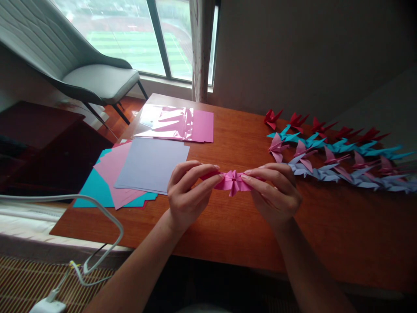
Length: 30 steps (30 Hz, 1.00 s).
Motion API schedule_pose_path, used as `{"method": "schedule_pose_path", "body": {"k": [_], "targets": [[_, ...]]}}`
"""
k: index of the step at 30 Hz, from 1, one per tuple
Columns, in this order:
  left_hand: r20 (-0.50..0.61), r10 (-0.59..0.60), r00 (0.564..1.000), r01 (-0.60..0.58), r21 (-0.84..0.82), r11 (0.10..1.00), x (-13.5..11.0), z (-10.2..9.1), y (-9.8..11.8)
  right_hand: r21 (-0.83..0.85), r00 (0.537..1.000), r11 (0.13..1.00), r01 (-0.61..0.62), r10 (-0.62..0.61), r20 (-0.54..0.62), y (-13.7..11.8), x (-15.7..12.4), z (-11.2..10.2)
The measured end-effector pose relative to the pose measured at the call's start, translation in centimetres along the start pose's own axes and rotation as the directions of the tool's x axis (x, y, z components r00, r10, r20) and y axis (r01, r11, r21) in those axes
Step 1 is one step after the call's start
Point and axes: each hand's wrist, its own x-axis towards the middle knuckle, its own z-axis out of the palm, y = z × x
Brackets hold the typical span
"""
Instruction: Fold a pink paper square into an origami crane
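A pink origami crane (233,181) is held up over the table between both my hands, its body facing me with a small opening at the middle. My left hand (190,191) pinches one wing between thumb and fingers. On the other side, my right hand (276,189) pinches the opposite wing the same way. The wing tips are hidden behind my fingers. Just beyond my right hand stand rows of folded paper cranes: red (296,121), turquoise (312,141), pink (301,150) and lavender (329,173).
Lavender sheets (156,163) lie over fanned pink (112,169) and turquoise sheets (94,187) at the table's left. Behind them is a clear packet of pink paper (203,126). A white cable (110,213) loops past the left table edge. A chair (100,80) stands near the window.
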Motion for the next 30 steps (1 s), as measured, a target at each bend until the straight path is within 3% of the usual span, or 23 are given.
{"method": "schedule_pose_path", "body": {"k": [13,17,22,24,26,28,30], "targets": [[-0.018,0.009,1.000,-0.009,0.007,1.000,0.1,0.2,0.1,0.054,1.000,0.999,-0.002,0.002,-0.014,0.3,0.0,0.2],[0.010,0.007,1.000,-0.007,0.011,1.000,0.2,0.6,0.0,0.126,0.994,0.991,-0.045,0.032,0.106,0.4,0.1,0.7],[0.174,-0.055,0.983,0.071,-0.086,0.994,0.1,1.2,-0.4,0.202,0.960,0.963,-0.181,0.129,0.248,0.5,0.0,1.4],[0.267,-0.148,0.952,0.189,-0.133,0.973,0.1,1.2,-0.5,0.217,0.921,0.931,-0.292,0.213,0.326,0.4,0.0,1.4],[0.369,-0.239,0.898,0.322,-0.182,0.929,0.3,1.1,-0.5,0.254,0.840,0.859,-0.444,0.301,0.451,0.5,0.0,1.3],[0.477,-0.314,0.821,0.477,-0.269,0.837,0.6,0.7,-0.3,0.324,0.719,0.711,-0.625,0.361,0.594,0.6,0.1,0.9],[0.608,-0.351,0.713,0.656,-0.399,0.641,1.0,0.3,-0.1,0.397,0.615,0.512,-0.762,0.381,0.690,0.7,0.1,0.6]]}}
